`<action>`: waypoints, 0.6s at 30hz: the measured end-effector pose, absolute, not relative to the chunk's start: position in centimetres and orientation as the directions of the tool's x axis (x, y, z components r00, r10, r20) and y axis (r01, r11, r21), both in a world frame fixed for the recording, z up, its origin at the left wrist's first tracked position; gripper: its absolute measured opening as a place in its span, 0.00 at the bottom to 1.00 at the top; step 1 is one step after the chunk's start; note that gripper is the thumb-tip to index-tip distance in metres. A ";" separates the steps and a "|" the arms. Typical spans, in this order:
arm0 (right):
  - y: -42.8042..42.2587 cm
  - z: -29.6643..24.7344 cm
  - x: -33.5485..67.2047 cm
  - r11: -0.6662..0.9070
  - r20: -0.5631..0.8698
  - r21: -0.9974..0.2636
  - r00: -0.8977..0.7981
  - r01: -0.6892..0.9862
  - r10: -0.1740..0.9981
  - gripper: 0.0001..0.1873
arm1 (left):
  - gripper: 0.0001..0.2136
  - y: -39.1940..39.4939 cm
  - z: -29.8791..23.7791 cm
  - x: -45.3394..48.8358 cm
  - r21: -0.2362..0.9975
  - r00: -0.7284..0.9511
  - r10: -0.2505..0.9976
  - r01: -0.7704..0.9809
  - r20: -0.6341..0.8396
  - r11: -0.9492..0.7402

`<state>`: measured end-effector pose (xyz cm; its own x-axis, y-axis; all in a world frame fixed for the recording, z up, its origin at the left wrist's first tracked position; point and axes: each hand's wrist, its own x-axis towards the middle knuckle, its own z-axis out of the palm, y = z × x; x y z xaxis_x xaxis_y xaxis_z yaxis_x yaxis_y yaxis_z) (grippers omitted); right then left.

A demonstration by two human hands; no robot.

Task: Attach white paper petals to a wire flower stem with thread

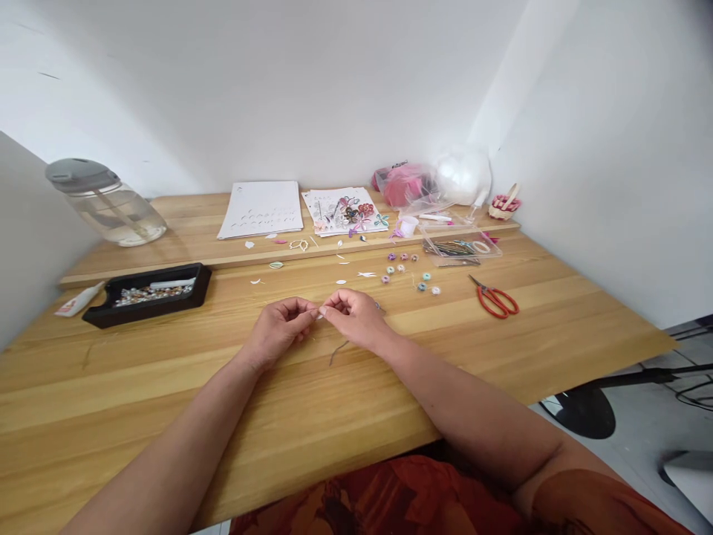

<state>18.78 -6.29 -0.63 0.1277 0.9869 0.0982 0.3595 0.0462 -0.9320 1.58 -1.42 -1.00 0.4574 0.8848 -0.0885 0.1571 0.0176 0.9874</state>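
My left hand (pixel 283 327) and my right hand (pixel 355 319) meet above the middle of the wooden table, both closed in a pinch. Between their fingertips is a small white piece (pixel 320 316), mostly covered, so its exact kind is unclear. A short dark grey thread (pixel 336 351) hangs below my right hand. Just beyond the hands lie white petal-shaped cutouts (pixel 366 274) and a green-edged leaf shape (pixel 276 264). Several thread bobbins (pixel 422 287) in different colours sit to the right of my right hand.
Orange-handled scissors (pixel 495 299) lie at the right. A black tray (pixel 148 293) of beads and a white tube (pixel 79 300) are at the left. On the raised shelf stand a water bottle (pixel 105 200), paper sheets (pixel 261 204), a clear box (pixel 460 247) and a small basket (pixel 504 206).
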 end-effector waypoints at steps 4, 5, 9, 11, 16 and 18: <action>-6.8 0.2 18.9 0.069 0.112 -0.926 0.097 0.372 0.989 0.05 | 0.15 -1.1 -1.5 1.3 0.994 0.452 0.888 0.106 -0.083 0.039; -7.1 0.6 19.0 0.080 0.120 -0.922 0.084 0.379 0.989 0.05 | 0.15 -0.9 -1.6 1.3 0.995 0.450 0.889 0.089 -0.087 0.052; -8.1 2.9 21.2 0.165 0.195 -0.849 0.008 0.502 0.981 0.06 | 0.15 -0.5 -2.0 1.2 0.996 0.447 0.890 0.035 -0.093 0.086; -8.0 3.9 23.9 0.163 0.234 -0.749 0.026 0.642 0.972 0.06 | 0.15 -0.3 -2.1 1.2 0.996 0.447 0.890 0.020 -0.089 0.089; -6.2 3.7 32.8 -0.081 0.245 -0.241 0.141 0.967 0.959 0.10 | 0.16 -0.3 -2.1 1.3 0.996 0.443 0.892 0.010 -0.086 0.091; -5.8 2.9 35.0 -0.069 0.205 -0.046 0.077 0.997 0.976 0.14 | 0.16 -0.2 -2.1 1.3 0.996 0.443 0.893 0.019 -0.085 0.085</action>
